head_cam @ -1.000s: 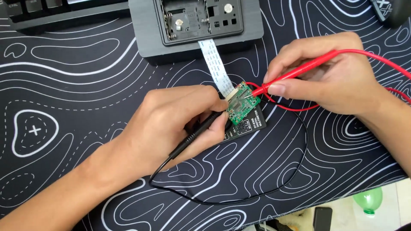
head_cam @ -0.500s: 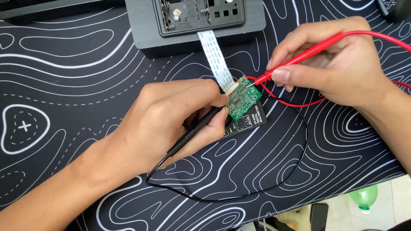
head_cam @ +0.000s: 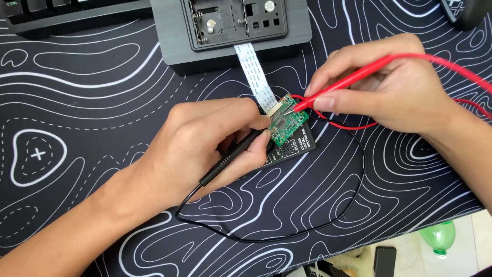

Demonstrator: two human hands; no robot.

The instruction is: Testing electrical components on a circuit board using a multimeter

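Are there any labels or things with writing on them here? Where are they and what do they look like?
Black meter: under the green circuit board, mid-mat; flat dark case, small white print.
Keyboard: top left edge; black keys, pale lettering.
Green bottle: on the floor, bottom right; no label shows.

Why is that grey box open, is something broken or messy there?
Nothing looks broken or spilled. The grey box has an open bay, and a white ribbon cable runs to the small green circuit board, which lies tilted on a black meter.
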